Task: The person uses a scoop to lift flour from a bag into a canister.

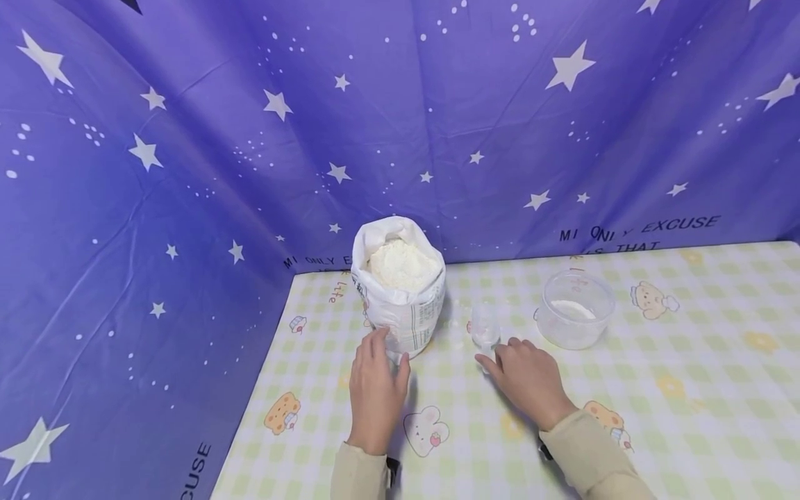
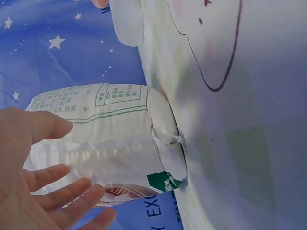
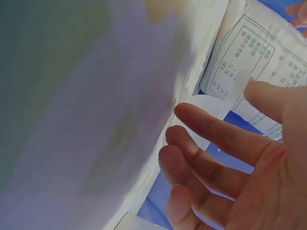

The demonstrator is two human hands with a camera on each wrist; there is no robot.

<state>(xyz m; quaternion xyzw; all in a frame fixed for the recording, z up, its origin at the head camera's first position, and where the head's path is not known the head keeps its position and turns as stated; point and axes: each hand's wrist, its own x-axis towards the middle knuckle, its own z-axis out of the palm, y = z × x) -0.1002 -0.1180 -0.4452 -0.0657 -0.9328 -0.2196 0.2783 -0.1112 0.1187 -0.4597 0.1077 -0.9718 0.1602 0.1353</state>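
Note:
A white printed bag (image 1: pixel 409 316) stands upright with its top folded open, full of pale flour (image 1: pixel 403 265). My left hand (image 1: pixel 377 382) is at the bag's near side. In the left wrist view, its thumb and fingers (image 2: pixel 79 189) are spread in front of the bag, holding nothing. To the right, a clear plastic scoop (image 1: pixel 485 325) lies on the table. My right hand (image 1: pixel 530 378) is right at the scoop's near end. In the right wrist view, thumb and loosely bent fingers (image 3: pixel 216 134) stand apart, overlapping the scoop (image 3: pixel 208 108) without closing on it.
A clear round tub (image 1: pixel 576 319) with a little white powder in it stands right of the scoop. The table has a green checked cloth (image 1: pixel 712 417) with cartoon prints. A purple starry curtain (image 1: pixel 400 125) hangs behind and along the left side.

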